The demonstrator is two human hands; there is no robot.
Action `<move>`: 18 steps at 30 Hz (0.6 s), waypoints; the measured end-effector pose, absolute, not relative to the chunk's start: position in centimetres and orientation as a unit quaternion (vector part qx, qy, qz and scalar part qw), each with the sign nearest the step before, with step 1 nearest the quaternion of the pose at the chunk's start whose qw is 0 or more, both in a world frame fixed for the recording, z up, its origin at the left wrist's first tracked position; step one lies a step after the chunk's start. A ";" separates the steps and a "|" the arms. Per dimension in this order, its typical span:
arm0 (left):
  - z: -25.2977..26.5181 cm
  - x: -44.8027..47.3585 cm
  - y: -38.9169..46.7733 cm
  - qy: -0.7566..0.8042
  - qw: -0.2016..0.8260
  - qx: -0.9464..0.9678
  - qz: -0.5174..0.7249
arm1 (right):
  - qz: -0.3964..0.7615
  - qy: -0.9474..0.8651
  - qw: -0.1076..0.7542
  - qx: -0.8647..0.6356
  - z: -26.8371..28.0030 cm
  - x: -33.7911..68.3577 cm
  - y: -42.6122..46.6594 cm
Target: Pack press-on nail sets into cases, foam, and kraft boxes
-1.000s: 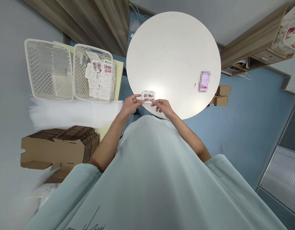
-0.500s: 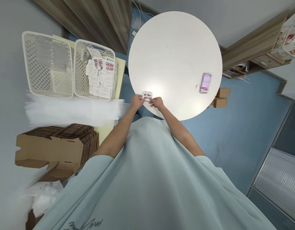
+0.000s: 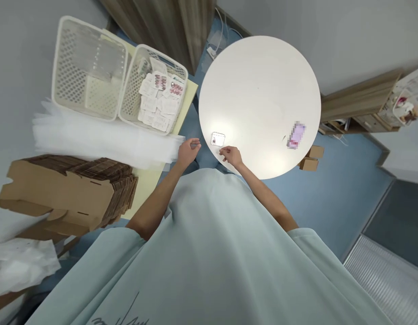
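Observation:
A small clear flat case (image 3: 218,139) lies on the near left edge of the round white table (image 3: 259,90). Glare covers most of it, though a dark reddish spot shows at its left side. My right hand (image 3: 232,155) hovers just to the right of and below the case, fingers loosely bent and apart, with nothing visible in them. Off the table's left edge is my left hand (image 3: 189,151), its fingers stretched toward the case but not touching it. Close to its left side are the ends of some white translucent sheets (image 3: 110,137).
A white basket (image 3: 136,52) of white cards and packs with reddish pieces stands at left, beside another basket (image 3: 58,67) holding clear plastic. Folded cardboard boxes (image 3: 59,189) are stacked below. A blurred purple item (image 3: 296,135) lies at the table's right; small cartons (image 3: 308,163) sit beyond.
Both hands have let go of the case, which stays on the table. My left hand has moved left off the table edge, my right hand slightly back. The view has turned somewhat.

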State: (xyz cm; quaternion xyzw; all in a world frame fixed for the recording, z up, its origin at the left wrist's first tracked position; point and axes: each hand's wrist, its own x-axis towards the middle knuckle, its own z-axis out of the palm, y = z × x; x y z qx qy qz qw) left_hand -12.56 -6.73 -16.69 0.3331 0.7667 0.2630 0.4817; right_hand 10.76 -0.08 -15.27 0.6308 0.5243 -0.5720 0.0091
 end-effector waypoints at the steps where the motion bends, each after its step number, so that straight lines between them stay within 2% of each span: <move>1: -15.9 -13.2 -7.9 0.767 0.477 0.324 0.281 | -0.561 0.550 0.018 0.619 -14.6 10.4 -0.5; 10: -11.6 -17.9 -16.7 0.789 0.414 0.172 0.420 | -0.476 0.776 0.090 0.403 -11.5 -1.9 -2.5; 18: -10.2 -21.9 -21.0 0.809 0.357 0.085 0.460 | -0.353 0.889 0.189 0.221 -13.4 -18.1 -4.0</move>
